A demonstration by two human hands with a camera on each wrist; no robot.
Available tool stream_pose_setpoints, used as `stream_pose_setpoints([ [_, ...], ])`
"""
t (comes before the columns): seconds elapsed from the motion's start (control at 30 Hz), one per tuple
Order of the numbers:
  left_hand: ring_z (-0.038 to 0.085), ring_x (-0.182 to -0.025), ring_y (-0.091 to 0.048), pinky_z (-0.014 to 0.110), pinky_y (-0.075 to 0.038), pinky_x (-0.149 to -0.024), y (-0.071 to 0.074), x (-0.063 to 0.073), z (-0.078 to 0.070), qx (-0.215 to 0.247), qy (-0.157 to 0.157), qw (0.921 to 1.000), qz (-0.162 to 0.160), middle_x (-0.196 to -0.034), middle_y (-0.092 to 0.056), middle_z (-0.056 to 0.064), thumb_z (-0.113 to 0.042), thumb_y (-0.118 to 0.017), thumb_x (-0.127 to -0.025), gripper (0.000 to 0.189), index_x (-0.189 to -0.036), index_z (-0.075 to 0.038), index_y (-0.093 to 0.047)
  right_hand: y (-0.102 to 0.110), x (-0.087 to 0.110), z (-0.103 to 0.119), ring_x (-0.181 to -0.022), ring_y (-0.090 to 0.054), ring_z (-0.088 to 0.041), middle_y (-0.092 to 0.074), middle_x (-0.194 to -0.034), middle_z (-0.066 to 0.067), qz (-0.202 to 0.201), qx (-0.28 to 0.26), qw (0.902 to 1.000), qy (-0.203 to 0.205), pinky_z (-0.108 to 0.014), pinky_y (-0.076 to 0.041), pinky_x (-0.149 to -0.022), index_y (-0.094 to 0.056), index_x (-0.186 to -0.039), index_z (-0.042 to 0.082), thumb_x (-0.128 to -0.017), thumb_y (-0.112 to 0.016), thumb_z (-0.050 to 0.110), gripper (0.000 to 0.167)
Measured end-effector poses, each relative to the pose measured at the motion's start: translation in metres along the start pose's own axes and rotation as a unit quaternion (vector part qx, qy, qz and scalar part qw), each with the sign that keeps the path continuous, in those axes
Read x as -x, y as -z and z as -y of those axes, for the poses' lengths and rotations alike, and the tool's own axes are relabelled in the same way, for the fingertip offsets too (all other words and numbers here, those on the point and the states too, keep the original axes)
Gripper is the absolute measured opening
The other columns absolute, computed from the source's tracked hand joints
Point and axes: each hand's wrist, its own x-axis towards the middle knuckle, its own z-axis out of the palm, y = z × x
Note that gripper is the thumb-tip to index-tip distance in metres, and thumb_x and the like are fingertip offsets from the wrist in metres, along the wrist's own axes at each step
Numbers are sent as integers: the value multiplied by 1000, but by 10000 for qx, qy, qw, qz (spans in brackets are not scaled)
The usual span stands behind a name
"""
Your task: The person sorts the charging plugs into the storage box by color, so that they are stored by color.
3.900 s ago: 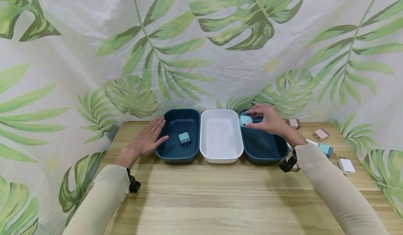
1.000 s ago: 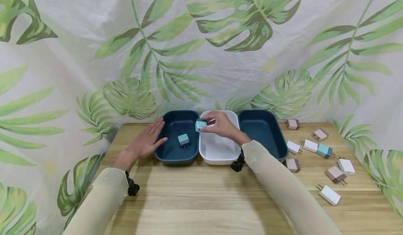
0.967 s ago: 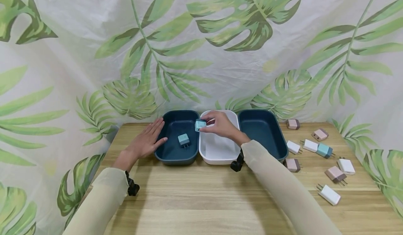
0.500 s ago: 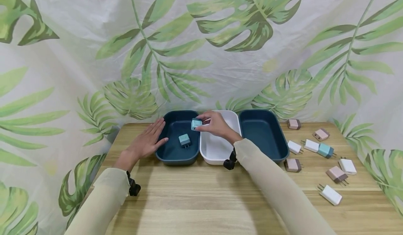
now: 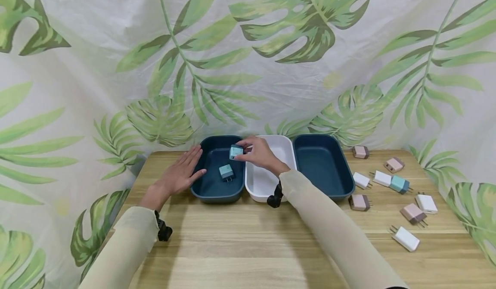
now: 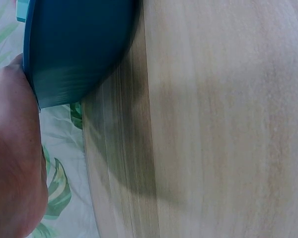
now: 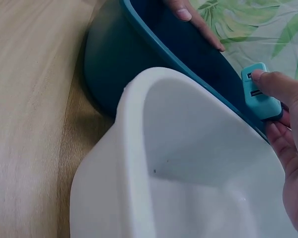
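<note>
My right hand (image 5: 260, 153) pinches a light-blue charger plug (image 5: 236, 152) between thumb and fingers, above the right side of the left dark-blue bin (image 5: 218, 197). In the right wrist view two port slots show on the face of that charger (image 7: 260, 96). Another light-blue charger (image 5: 226, 172) lies in the same bin, prongs toward the front. My left hand (image 5: 176, 172) rests along the bin's left rim with straight fingers, the thumb reaching over the edge. The left wrist view shows part of this hand (image 6: 15, 153) against the bin's outer wall.
A white bin (image 5: 270, 197) stands in the middle, with a second dark-blue bin (image 5: 324, 168) right of it. On the wooden table (image 5: 232, 246), at the right, lie several pink and white chargers and a blue charger (image 5: 399, 184). A leaf-patterned cloth (image 5: 217, 65) hangs behind.
My right hand has carried the blue charger leftward, from over the right dark-blue bin, across the white bin, to over the left dark-blue bin. The left hand has stayed at the rim.
</note>
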Motion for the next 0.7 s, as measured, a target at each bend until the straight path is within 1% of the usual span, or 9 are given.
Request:
stream_pose_setpoints([
  [0.1,39,-163,-10,58,-15,-130,1,0,-1,-29,-1,10000,-32,-177,-9,19,-58,-35,-112,84,-169,-1,-14,-3,-3,0,-102,-73,-22,-70,-119,-12,-28,43,10000,-22,-29,-61,-89,-75,-130,3,-87,-90,21,49],
  [0.23,40,-163,-11,59,-16,-130,1,0,-2,-44,-8,10000,-57,-177,-10,21,-57,-36,-112,84,-169,0,-14,-6,-5,2,-102,-73,-22,-69,-120,-11,-2,49,9998,-181,-29,-62,-89,-75,-130,4,-87,-90,22,49],
  [0.53,36,-164,-8,57,-16,-131,-5,-1,5,-143,70,9999,-21,-178,-7,17,-59,-35,-112,83,-170,-2,-14,-9,-7,1,-108,-73,-22,-70,-124,-8,-91,104,9984,-545,-31,-61,-92,-76,-130,8,-86,-92,27,51],
  [0.6,37,-164,-8,57,-15,-131,-4,-1,5,-108,64,9999,-18,-178,-7,18,-57,-36,-112,83,-170,-2,-13,-9,-7,0,-110,-73,-24,-70,-125,-9,-108,40,9983,-569,-33,-61,-93,-75,-130,7,-86,-91,25,50],
  [0.7,37,-164,-7,58,-13,-131,-2,-1,2,-64,71,10000,15,-178,-6,18,-56,-36,-112,83,-170,-3,-11,-10,-8,-3,-111,-72,-26,-71,-125,-11,-186,-74,9984,-532,-35,-61,-95,-75,-129,3,-89,-89,19,45],
])
